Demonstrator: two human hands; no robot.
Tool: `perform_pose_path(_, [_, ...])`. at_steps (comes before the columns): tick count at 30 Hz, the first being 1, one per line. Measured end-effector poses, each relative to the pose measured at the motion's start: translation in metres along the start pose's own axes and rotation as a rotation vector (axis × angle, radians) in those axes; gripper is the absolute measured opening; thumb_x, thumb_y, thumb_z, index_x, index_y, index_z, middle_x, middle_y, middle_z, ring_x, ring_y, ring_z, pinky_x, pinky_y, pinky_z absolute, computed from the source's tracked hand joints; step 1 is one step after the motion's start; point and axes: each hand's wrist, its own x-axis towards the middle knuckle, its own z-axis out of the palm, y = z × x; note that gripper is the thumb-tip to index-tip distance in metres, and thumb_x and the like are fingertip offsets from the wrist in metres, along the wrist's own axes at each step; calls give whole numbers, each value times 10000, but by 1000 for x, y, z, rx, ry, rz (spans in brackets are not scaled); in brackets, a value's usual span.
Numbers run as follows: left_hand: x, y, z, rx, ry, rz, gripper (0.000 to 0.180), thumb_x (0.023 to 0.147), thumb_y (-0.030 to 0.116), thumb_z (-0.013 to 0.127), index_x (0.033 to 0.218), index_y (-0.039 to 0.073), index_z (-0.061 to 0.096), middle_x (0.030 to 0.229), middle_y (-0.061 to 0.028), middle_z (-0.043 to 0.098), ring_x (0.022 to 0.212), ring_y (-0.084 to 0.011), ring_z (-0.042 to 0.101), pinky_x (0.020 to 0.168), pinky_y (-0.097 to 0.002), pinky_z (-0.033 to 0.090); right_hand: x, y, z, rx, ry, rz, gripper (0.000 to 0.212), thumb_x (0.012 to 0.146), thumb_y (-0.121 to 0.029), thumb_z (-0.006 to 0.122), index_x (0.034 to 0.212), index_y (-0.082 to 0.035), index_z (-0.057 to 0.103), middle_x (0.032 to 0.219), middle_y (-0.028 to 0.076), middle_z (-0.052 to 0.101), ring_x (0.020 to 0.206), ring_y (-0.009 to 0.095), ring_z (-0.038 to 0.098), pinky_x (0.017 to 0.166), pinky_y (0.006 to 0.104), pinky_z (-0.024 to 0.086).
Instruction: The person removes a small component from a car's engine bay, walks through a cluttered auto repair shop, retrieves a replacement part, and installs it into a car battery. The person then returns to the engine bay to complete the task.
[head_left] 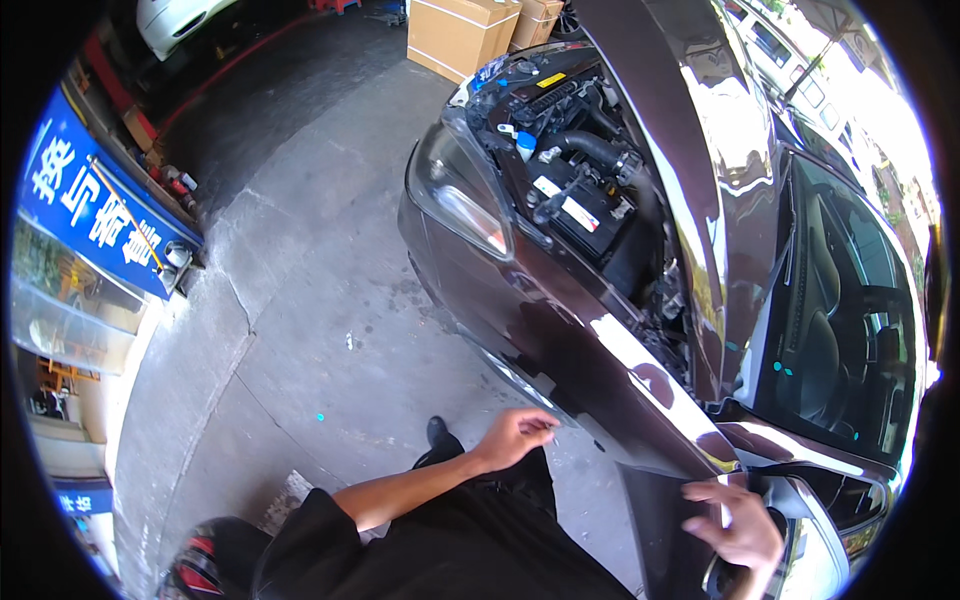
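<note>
My left hand (pixel 514 438) hovers in front of my body, beside the dark brown car's front fender (pixel 580 350). Its fingers are curled together, and whatever they might hold is too small to make out. Lower right, my right hand (pixel 738 525) is open, fingers and thumb apart, above the car's front door (pixel 665 520) and next to the side mirror (pixel 815 540). Whether it touches the door I cannot tell. The hood (pixel 700 150) stands raised over the engine bay, where a black battery (pixel 585 215) and a blue-capped reservoir (pixel 525 145) show.
Cardboard boxes (pixel 460 38) stand beyond the car's front. A blue banner with white lettering (pixel 95 200) hangs at the left, near a glass front. A white car (pixel 175 22) sits at the far left. Grey concrete floor (pixel 320 270) runs between, and a windshield (pixel 845 300) lies right.
</note>
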Motion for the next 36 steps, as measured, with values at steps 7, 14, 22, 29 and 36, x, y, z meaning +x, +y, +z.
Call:
perform_pose_path(7, [40,118,-181,-95,235,118,218,975,-37,711,1191,-18,730,1059,-55,739,936,-90,696,867,-245,568,210,-76,16,338,-29,65,472,944,-269,814,1321,-14,690,1211,172,762,1108,297,746,987,395,586])
perform_pose_path(14, [139,208,-325,-77,425,238,215,912,-102,759,1110,-25,725,984,-47,736,896,-95,701,829,-244,576,451,-90,-4,253,-80,41,429,996,-257,764,1337,-18,661,1169,166,757,1072,255,734,954,375,583])
perform_pose_path(22, [273,327,-443,-80,308,147,214,910,-92,763,1110,-24,730,1117,-79,737,988,-129,707,873,-263,578,655,-125,-8,420,275,114,148,1004,-130,730,1066,5,726,831,98,746,727,152,705,692,297,566])
perform_pose_path(29, [445,397,-517,94,-5,122,203,940,-45,745,1142,-44,725,1067,-85,740,947,-130,736,897,-264,578,702,-146,50,474,579,472,325,1025,-203,722,763,-23,654,609,58,616,554,105,549,513,307,416])
perform_pose_path(36, [626,427,-536,458,-636,194,180,971,2,728,1147,-25,698,1034,-104,757,977,-180,767,890,-309,609,740,-196,70,200,923,1043,416,1025,-243,713,740,2,536,634,130,490,574,210,426,547,386,389])
